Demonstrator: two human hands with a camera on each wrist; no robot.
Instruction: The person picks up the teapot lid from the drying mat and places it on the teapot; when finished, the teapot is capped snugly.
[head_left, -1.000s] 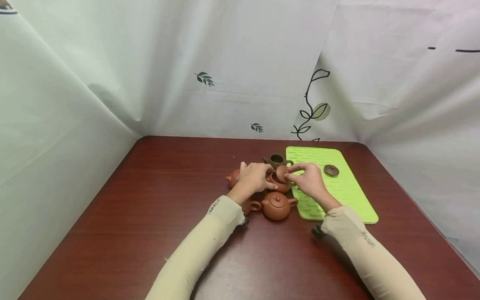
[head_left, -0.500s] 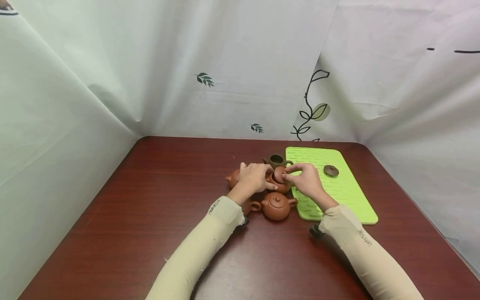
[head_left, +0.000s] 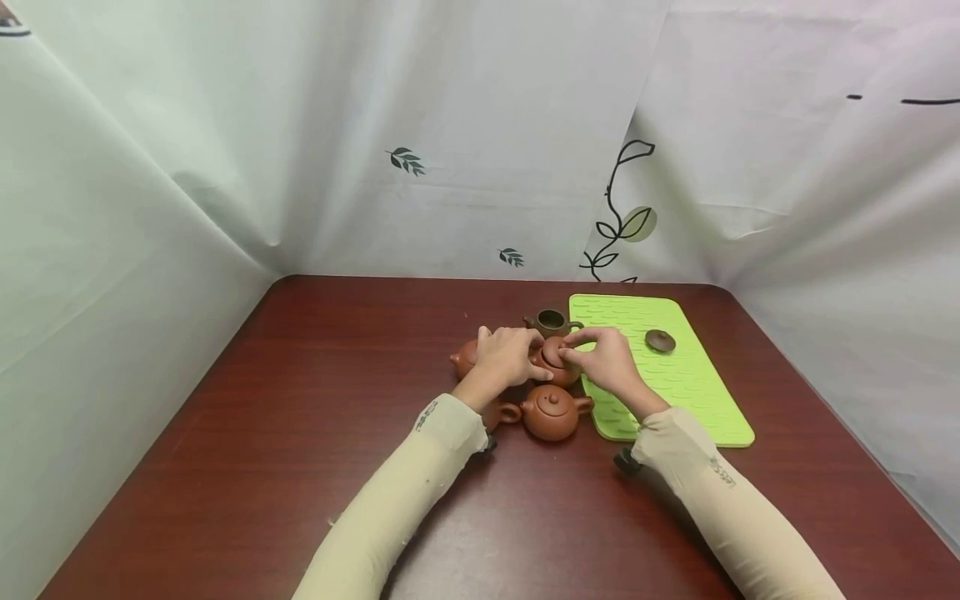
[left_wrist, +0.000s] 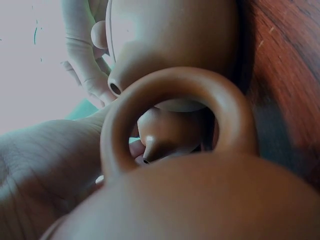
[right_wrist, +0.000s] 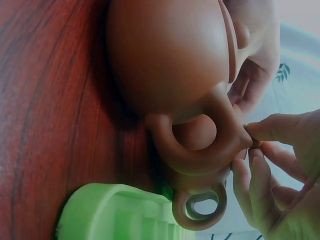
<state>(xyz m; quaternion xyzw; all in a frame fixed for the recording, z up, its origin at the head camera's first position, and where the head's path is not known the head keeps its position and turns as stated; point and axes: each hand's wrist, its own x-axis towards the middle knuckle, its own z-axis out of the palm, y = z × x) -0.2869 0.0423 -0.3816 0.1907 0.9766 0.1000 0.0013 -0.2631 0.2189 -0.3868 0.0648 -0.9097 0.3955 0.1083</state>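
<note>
My right hand (head_left: 606, 360) pinches the knob of a reddish-brown lid (head_left: 553, 351) between thumb and fingers. That lid sits slightly tilted over the mouth of a clay teapot (head_left: 567, 375); whether it is fully seated I cannot tell. Thumb and fingers of my left hand (head_left: 506, 360) grip this teapot's left side. Just in front stands another clay teapot (head_left: 551, 415), its own lid on. The left arm partly hides a third, whose handle (left_wrist: 235, 120) looms in the left wrist view. Left of my left hand another reddish teapot (head_left: 463, 358) shows its spout.
Behind the hands stands a small dark teapot (head_left: 550, 321) without a lid. A dark brown lid (head_left: 660, 340) lies on the green mat (head_left: 682, 387) at the right. The teapots crowd together on the red-brown table (head_left: 337, 375). White cloth (head_left: 480, 125) walls in the back and sides.
My right hand has moved left and slightly down, bringing the steeply tilted lid flatter over the teapot's mouth. The left hand has stayed in place on the teapot.
</note>
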